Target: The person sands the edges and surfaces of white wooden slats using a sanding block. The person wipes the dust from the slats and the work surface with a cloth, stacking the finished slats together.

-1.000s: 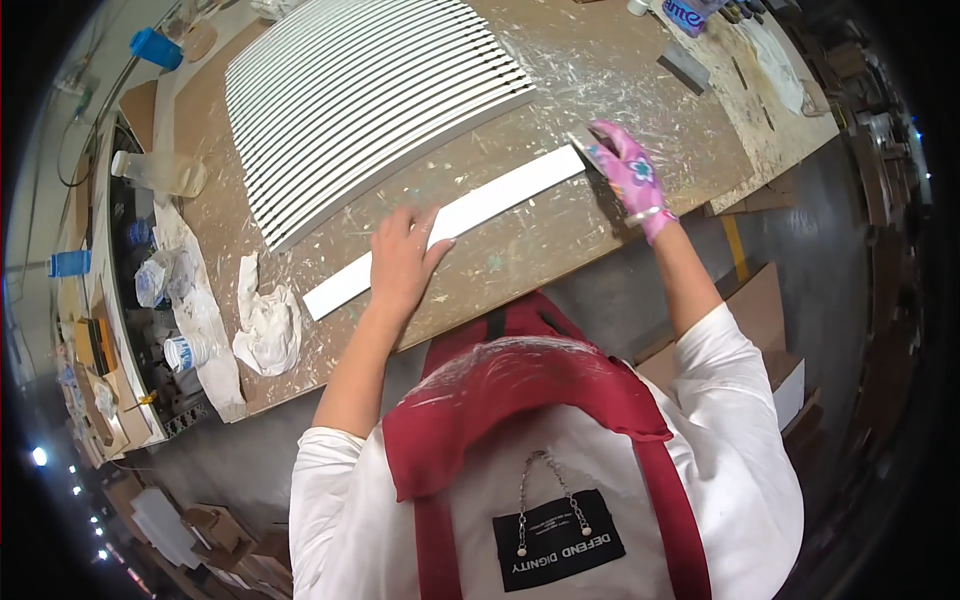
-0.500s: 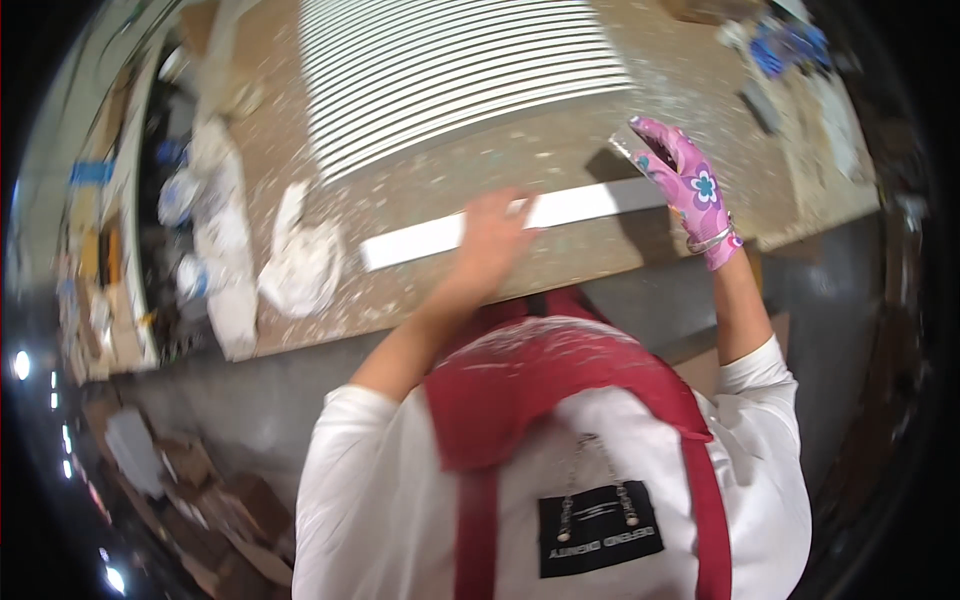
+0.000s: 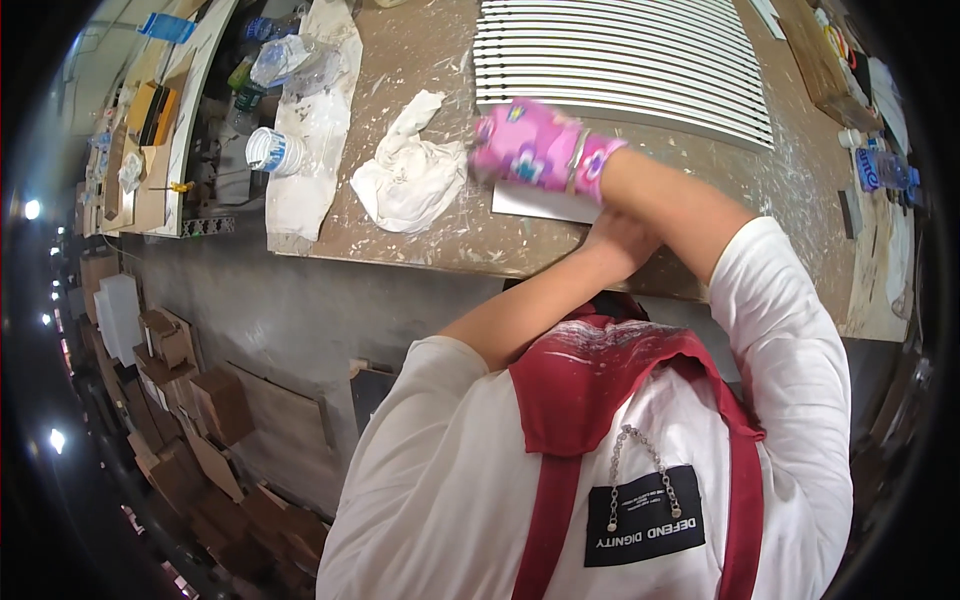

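Note:
My right hand [image 3: 532, 148], in a pink flowered glove, is over the left end of a white strip [image 3: 545, 204] lying near the table's front edge. Its fingers are curled and slightly blurred, and whatever is in them is hidden. My right forearm crosses above my bare left hand [image 3: 625, 243], which is at the strip's near side; its fingers are covered by that forearm. A crumpled white cloth [image 3: 415, 180] lies left of the glove. Beyond the hands, many white strips [image 3: 620, 65] lie side by side in a panel-like row.
The table [image 3: 420, 248] is brown and paint-spattered. On its left side a white plastic cup [image 3: 275, 150] and a clear bottle [image 3: 295, 60] are on a pale sheet [image 3: 318, 185]. A cardboard box [image 3: 825, 60] and a bottle [image 3: 888, 175] are at the right edge.
My gloved right hand has swung left across to the strip's left end, its forearm now over my left hand. The view has shifted, with the cloth now nearer the middle.

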Available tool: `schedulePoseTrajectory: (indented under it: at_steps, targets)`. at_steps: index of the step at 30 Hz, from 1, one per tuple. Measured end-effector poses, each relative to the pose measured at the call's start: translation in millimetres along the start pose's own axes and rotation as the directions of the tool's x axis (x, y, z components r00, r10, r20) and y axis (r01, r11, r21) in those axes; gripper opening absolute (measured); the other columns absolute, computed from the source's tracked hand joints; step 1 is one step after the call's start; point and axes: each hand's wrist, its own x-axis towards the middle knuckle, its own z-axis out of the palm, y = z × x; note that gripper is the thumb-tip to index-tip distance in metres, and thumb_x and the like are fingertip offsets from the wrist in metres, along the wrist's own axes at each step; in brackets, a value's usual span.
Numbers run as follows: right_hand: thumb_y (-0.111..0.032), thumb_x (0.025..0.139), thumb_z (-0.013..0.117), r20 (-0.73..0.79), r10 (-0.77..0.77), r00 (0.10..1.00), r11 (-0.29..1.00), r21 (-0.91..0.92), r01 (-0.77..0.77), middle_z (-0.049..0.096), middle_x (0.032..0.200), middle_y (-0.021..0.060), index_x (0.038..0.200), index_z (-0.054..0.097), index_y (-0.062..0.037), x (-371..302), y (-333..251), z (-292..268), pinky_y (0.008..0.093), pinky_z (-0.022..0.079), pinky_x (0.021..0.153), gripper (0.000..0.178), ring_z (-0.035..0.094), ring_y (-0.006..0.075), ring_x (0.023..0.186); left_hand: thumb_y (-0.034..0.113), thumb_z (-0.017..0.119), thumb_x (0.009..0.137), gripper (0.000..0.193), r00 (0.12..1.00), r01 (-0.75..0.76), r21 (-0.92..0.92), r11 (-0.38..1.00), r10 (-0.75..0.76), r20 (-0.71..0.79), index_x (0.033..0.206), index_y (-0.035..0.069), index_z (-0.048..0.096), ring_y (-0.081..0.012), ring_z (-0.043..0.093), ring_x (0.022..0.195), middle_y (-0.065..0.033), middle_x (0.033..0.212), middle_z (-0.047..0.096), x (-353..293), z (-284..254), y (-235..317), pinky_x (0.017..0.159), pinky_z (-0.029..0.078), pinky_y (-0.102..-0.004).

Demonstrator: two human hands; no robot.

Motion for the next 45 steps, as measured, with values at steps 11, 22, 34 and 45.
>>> schedulePoseTrajectory:
  at_steps: [11,22,34,45]
  targets:
    - [-0.018,0.088,0.062,-0.209,0.942,0.261,0.233,0.970,-0.063,0.057,0.122,0.0103,0.125,0.052,0.0008,-206,10,44,0.0287,0.042,0.096,0.043,0.054,0.0185,0.112,0.027,0.062,0.085,0.043,0.850,0.486,0.699,0.525,-0.097,-0.518,0.119,0.001,0.055,-0.0370,0.048,0.109,-0.0200,0.121,0.050,-128,-235,-75,0.091,0.038,-0.0452]
    - [-0.016,0.087,0.063,-0.395,0.899,0.188,0.438,0.808,-0.395,0.061,0.113,0.0148,0.116,0.058,-0.0009,-220,-7,62,0.0325,0.046,0.090,0.033,0.060,0.0256,0.104,0.024,0.067,0.078,0.039,0.885,0.230,0.613,0.756,0.100,-0.455,0.107,0.001,0.055,-0.0367,0.056,0.094,-0.0193,0.103,0.059,-86,-140,-58,0.082,0.045,-0.0430]
    - [-0.036,0.089,0.054,-0.449,0.810,0.377,0.586,0.608,-0.535,0.062,0.103,0.0121,0.117,0.057,-0.0100,-230,-8,79,0.0405,0.047,0.083,0.038,0.060,0.0319,0.094,0.025,0.061,0.085,0.035,0.861,-0.462,0.172,0.870,0.393,0.324,0.115,0.007,0.060,-0.0312,0.058,0.096,-0.0140,0.105,0.061,153,-84,131,0.084,0.046,-0.0393]
    - [-0.045,0.094,0.037,-0.313,0.857,0.409,0.501,0.691,-0.521,0.041,0.141,0.0092,0.137,0.037,-0.0113,-217,-23,124,0.0427,0.027,0.106,0.055,0.037,0.0253,0.129,0.038,0.058,0.086,0.031,0.582,-0.731,0.215,0.647,0.426,0.693,0.099,0.010,0.062,-0.0343,0.056,0.092,-0.0137,0.098,0.057,191,138,120,0.077,0.049,-0.0434]
